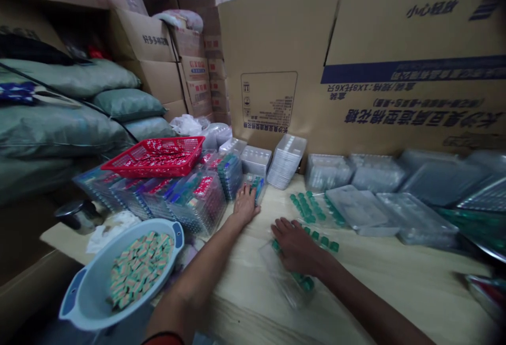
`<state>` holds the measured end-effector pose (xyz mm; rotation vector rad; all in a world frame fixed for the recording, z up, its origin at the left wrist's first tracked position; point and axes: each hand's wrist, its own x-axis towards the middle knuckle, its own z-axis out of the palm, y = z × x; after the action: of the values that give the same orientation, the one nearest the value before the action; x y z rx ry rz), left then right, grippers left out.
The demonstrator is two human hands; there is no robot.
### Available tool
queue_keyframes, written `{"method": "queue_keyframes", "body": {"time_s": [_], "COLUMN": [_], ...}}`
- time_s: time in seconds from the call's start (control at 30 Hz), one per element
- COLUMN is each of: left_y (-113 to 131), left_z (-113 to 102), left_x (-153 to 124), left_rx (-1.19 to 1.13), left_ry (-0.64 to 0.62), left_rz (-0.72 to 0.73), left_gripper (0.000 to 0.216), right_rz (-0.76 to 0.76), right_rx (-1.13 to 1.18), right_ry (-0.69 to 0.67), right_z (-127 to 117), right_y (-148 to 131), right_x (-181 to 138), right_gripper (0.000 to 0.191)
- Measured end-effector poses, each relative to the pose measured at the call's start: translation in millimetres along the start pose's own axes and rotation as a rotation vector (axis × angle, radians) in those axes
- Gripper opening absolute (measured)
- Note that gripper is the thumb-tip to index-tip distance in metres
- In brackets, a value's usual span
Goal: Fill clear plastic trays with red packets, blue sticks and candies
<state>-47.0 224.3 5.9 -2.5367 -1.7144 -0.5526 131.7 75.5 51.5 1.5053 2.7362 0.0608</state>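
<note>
My left hand [245, 205] reaches to the back of the table, its thumb apart and its fingers over the near end of a small clear plastic tray [259, 185] with blue and green contents. My right hand [296, 245] lies, fingers spread, over a clear plastic tray [282, 281] that holds green pieces in rows. The hand hides the tray's middle, and motion blurs it. Just behind sits another clear tray with green pieces [307, 207]. Left of my left hand stand stacked filled clear trays [203, 202] with red, blue and green contents.
A red basket [154, 157] of small red-and-white packets rests on the stacks. A light-blue basin [89, 295] of small green-and-tan pieces stands at the left. Clear trays [330, 171] line the back before a cardboard wall [272, 44]; more trays [359, 208] lie right. Sacks [59, 126] are piled left.
</note>
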Motion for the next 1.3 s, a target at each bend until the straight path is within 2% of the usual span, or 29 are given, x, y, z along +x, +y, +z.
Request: {"method": "queue_keyframes", "body": {"time_s": [0.17, 0.3, 0.5, 0.63, 0.8, 0.87, 0.97, 1.07, 1.17, 1.23, 1.3], "left_y": [15, 18, 17, 35, 53, 55, 55, 56, 68, 83, 99], "left_z": [5, -2, -18, -4, 14, 9, -9, -35, -52, -49, -37], "left_x": [-6, -3, 24, 42, 49, 52, 50, 18, -53, -107, -149], "left_rx": [0.129, 0.201, 0.182, 0.203, 0.224, 0.206, 0.157, -0.022, -0.266, -0.308, -0.311], "left_ry": [0.022, 0.008, -0.020, -0.104, -0.152, -0.164, -0.167, -0.083, -0.072, -0.105, -0.167], "left_rz": [-0.078, -0.030, 0.052, 0.118, 0.058, 0.046, 0.042, 0.012, -0.050, -0.004, 0.041], "left_gripper": [0.074, 0.070, 0.075, 0.054, 0.054, 0.054, 0.054, 0.052, 0.058, 0.076, 0.097], "right_rz": [0.077, 0.115, 0.153, 0.157, 0.232, 0.304, 0.446, 0.636, 0.833, 0.884, 0.863], "right_rx": [-0.021, 0.010, 0.084, 0.074, 0.036, 0.047, 0.150, 0.338, 0.580, 0.690, 0.715], "right_ry": [0.032, 0.002, 0.070, 0.148, 0.264, 0.295, 0.366, 0.458, 0.499, 0.553, 0.647], "right_z": [4, 5, 2, 5, 11, 12, 17, 31, 54, 69, 78], "right_y": [-2, -7, -7, -5, 9, 23, 46, 62, 64, 58, 51], "right_x": [12, 13, 6, -4, -39, -65, -110, -151, -169, -164, -149], "right_gripper": [0.068, 0.073, 0.069, 0.061, 0.052, 0.049, 0.049, 0.050, 0.053, 0.056, 0.056]}}
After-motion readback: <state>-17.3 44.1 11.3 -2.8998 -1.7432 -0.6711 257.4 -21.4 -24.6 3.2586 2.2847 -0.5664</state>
